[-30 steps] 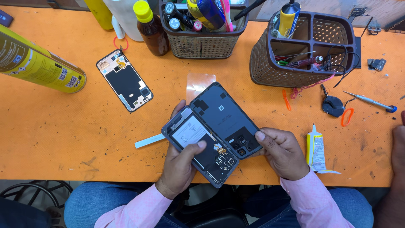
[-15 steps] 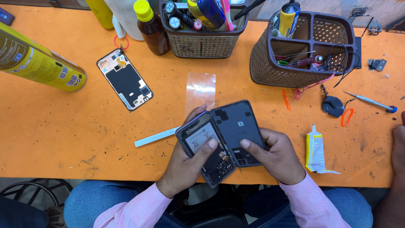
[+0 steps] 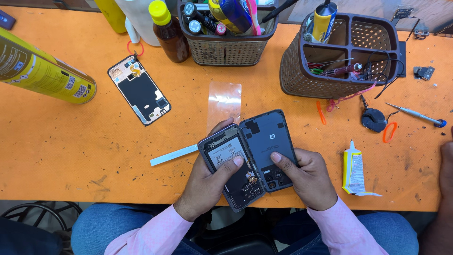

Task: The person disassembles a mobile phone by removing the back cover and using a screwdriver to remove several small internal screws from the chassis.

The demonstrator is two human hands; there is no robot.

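your two hands sit low in the middle, close to your body. your left hand [image 3: 207, 182] comes up from the bottom left, with a pink sleeve at the wrist. its fingers wrap round from the far side and its thumb [image 3: 231, 166] lies flat on top, pressing down. your right hand [image 3: 309, 177] comes up from the bottom right, pink sleeve too. its thumb [image 3: 278, 159] points up and left and rests flat, with the other fingers curled under. both hands are closed in a hold. the two thumbs are near each other but do not touch.
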